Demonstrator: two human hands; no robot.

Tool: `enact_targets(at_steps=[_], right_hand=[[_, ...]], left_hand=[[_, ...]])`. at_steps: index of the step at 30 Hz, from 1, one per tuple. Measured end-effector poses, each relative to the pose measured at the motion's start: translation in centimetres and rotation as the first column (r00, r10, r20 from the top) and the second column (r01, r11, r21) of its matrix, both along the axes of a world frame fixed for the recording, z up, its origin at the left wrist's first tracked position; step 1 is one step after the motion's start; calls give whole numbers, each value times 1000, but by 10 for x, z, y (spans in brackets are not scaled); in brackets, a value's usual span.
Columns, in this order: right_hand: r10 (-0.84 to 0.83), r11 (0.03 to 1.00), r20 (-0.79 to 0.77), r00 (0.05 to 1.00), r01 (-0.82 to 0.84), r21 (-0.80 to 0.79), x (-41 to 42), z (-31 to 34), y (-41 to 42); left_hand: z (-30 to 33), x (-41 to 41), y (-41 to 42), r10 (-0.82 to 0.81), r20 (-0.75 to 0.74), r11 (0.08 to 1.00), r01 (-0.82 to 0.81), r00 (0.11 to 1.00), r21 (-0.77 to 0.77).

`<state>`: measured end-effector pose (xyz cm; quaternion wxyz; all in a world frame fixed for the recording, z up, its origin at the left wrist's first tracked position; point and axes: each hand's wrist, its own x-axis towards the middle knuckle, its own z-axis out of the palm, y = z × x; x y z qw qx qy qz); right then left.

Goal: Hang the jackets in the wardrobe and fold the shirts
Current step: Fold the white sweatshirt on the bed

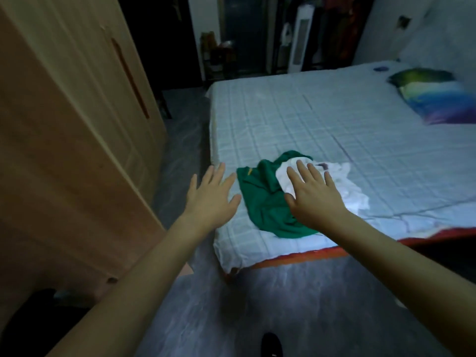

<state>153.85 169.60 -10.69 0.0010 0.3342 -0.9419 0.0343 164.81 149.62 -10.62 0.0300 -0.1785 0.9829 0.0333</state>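
A crumpled green shirt (268, 202) lies near the corner of the bed (334, 119), partly under a crumpled white shirt (342, 186). My right hand (313, 195) is stretched out with fingers spread, over where the two shirts overlap; whether it touches them I cannot tell. My left hand (210, 195) is held out flat with fingers spread, just left of the green shirt above the bed's left edge, holding nothing. The wooden wardrobe (77, 130) stands on the left with its door closed.
A colourful pillow (435, 99) lies at the far right of the bed. A narrow strip of grey floor (180, 155) runs between wardrobe and bed. A dark doorway and a white tower fan (300, 37) are at the back.
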Motion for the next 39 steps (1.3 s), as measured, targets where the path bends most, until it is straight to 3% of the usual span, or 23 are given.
enact_targets(at_steps=[13,24,31,39], right_hand=[[-281,960,22,960,280,17,-63,-11,154],[-289,957,54,956,289,13,-180,-23,265],[-209,977,120,970,211,-7,-244,-48,269],[-113,994,247,962,109,29,-326,-104,216]], left_hand=[[-11,-111,113,-241,89,968,246,966,-52],[-38,-230,213,-263,234,959,279,936,-41],[-49,-281,222,-205,296,970,235,933,-68],[-93,-359,205,-186,346,979,205,920,-19]])
